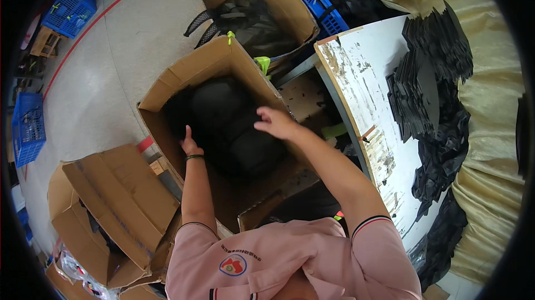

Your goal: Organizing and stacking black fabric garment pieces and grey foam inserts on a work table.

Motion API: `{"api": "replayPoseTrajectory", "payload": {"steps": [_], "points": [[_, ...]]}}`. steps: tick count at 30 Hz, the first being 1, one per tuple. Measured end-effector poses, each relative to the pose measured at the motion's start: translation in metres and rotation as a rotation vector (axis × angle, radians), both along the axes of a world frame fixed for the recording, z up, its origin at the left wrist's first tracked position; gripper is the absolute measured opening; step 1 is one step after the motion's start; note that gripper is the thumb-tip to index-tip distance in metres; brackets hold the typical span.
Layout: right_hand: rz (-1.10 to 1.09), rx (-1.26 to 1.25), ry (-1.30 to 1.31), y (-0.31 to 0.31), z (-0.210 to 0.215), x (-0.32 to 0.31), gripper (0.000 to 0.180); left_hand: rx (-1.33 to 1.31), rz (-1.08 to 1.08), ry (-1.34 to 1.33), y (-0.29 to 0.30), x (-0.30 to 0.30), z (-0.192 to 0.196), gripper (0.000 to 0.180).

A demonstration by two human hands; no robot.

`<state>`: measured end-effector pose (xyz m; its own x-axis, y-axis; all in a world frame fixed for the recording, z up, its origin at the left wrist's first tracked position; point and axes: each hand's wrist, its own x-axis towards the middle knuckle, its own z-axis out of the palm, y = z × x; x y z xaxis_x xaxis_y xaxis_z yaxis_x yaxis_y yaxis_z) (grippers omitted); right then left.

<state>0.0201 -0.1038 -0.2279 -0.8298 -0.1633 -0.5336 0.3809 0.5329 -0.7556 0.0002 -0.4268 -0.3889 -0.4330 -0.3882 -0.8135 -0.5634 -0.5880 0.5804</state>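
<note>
Both hands in the corrugated cardboard box [167,85] on the floor. Left hand [190,145] pressed against a rounded matte-black bag [225,122], fingers' grip hidden; right hand [277,122] hovers above, fingers loosely spread.

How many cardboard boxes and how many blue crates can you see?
Open cardboard boxes: 3 (middle box, back box, lower-left box)
Blue plastic crates: 3 (left, top left, top middle)
Total: 6

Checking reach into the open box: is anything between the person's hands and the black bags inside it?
Nothing visible. The left hand is already down among the black bags in the cardboard box; the right hand hangs just above them, open.
</note>
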Motion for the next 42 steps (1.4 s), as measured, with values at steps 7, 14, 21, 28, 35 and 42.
{"api": "replayPoseTrajectory", "payload": {"steps": [7, 14, 21, 28, 35, 42], "points": [[-0.059, -0.093, -0.271, 0.045, 0.017, 0.156, 0.045, 0.173, -0.358, -0.162, 0.062, 0.039, 0.000, 0.068], [-0.287, -0.272, -0.165, 0.092, 0.133, 0.227, 0.042, 0.360, -0.741, 0.028, 0.106, 0.074, 0.024, 0.053], [-0.904, -0.104, 0.314, 0.254, 0.201, 0.334, 0.024, 0.683, -1.317, 0.984, 0.256, 0.091, 0.337, 0.006], [-1.365, 1.133, 0.327, 0.439, 0.191, 0.484, 0.037, 1.235, -1.689, 2.365, 0.389, 0.180, 0.588, 0.010], [-1.019, 1.337, 0.088, 0.444, 0.181, 0.494, 0.031, 1.523, -1.913, 2.225, 0.457, 0.247, 0.601, 0.039], [-1.360, 0.764, 0.806, 0.344, 0.184, 0.488, 0.010, 0.750, -2.352, 1.490, 0.522, 0.268, 0.500, 0.031]]}}
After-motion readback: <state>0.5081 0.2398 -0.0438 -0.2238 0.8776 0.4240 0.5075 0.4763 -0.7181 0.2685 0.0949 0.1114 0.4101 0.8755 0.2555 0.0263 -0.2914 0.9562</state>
